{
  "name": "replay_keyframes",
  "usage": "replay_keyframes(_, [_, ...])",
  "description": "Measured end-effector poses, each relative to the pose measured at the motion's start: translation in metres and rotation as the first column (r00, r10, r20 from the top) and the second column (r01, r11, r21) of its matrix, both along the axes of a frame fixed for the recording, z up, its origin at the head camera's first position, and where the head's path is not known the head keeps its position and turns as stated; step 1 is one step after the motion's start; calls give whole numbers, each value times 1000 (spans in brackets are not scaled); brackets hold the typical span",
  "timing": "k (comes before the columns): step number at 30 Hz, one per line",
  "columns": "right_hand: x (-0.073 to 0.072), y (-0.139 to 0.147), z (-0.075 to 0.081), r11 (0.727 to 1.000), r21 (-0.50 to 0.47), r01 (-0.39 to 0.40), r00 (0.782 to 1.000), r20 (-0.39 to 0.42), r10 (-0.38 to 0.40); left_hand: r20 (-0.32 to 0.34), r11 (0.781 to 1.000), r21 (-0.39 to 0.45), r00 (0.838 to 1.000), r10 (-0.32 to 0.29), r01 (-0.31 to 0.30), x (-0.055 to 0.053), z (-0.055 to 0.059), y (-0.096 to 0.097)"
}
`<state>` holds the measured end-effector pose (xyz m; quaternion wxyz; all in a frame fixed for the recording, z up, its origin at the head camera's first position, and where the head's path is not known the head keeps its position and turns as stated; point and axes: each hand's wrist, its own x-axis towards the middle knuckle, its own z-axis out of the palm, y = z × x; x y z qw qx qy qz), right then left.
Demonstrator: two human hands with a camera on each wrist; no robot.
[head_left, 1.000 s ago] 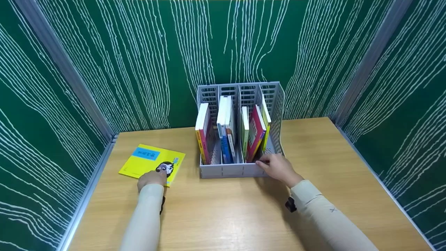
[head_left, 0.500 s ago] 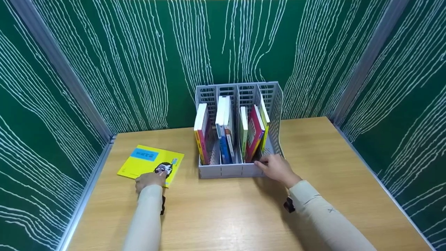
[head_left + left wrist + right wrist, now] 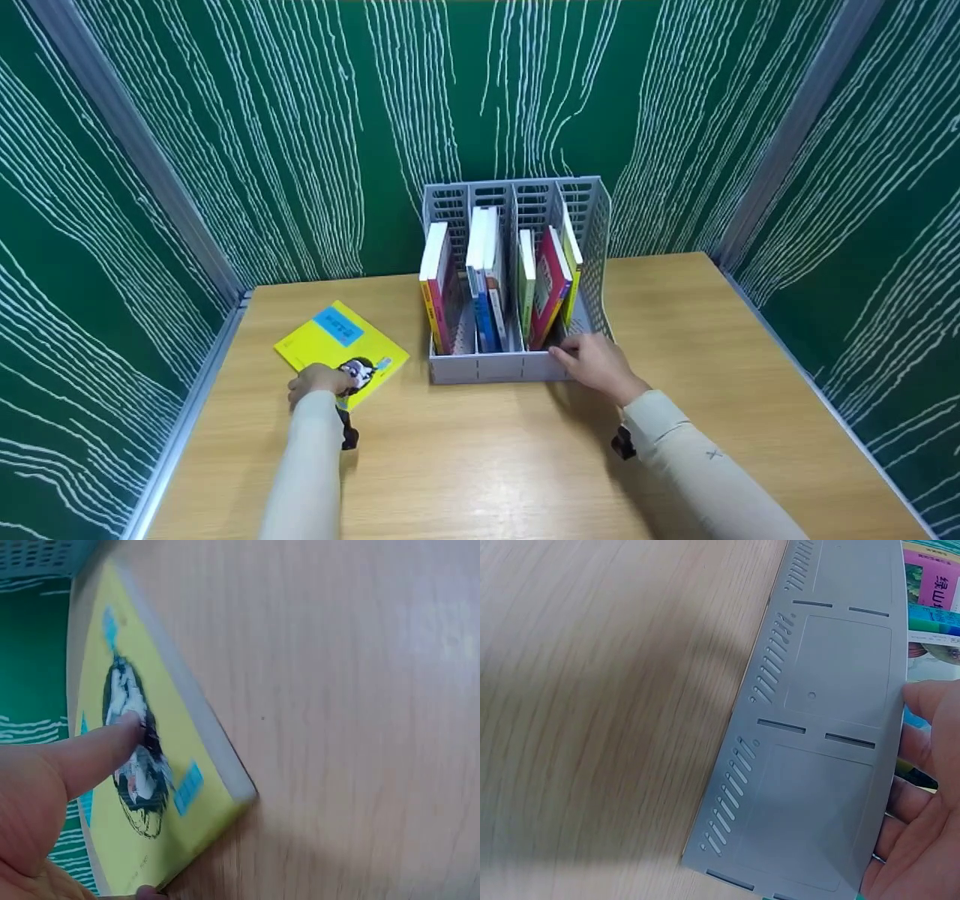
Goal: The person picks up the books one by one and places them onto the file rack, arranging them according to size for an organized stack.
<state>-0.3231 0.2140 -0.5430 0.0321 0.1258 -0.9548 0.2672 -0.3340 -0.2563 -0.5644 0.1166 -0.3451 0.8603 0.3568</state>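
Note:
A yellow book [image 3: 307, 349] with a blue label and a dark picture on its cover lies on the table, left of the file rack. My left hand [image 3: 319, 381] grips it at its near left edge. In the left wrist view the thumb [image 3: 105, 754] presses on the cover picture, while a fingertip shows at the book's lower edge; the other fingers are mostly hidden. My right hand [image 3: 598, 365] holds the front rim of the grey file rack [image 3: 491, 367]. The right wrist view shows its thumb at the rim and the fingers curled over behind it.
Several books stand upright in the rack's compartments, among them a red book [image 3: 550, 289], thick white-edged books [image 3: 482, 240] and a yellow one [image 3: 572, 262]. The wooden table [image 3: 480, 465] is enclosed by green walls [image 3: 300, 150] with white wavy lines.
The yellow book has turned clockwise and shifted slightly to the right under my left hand, its far corner now pointing away. My right hand stays on the rack's rim.

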Motion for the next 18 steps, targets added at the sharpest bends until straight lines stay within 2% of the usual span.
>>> replay_keyframes(4, [0, 0, 0, 1000, 14, -1, 1000, -18, 2, -19, 998, 55, 999, 42, -41, 0, 0, -2])
replay_keyframes(10, [1, -1, -1, 1000, 7, 4, 1000, 14, -4, -25, 996, 76, 998, 56, -54, 0, -3, -1])
replay_keyframes(18, [-1, -1, -1, 1000, 1, 4, 999, 49, -4, -75, 993, 116, 997, 25, -16, 2, 1, 0])
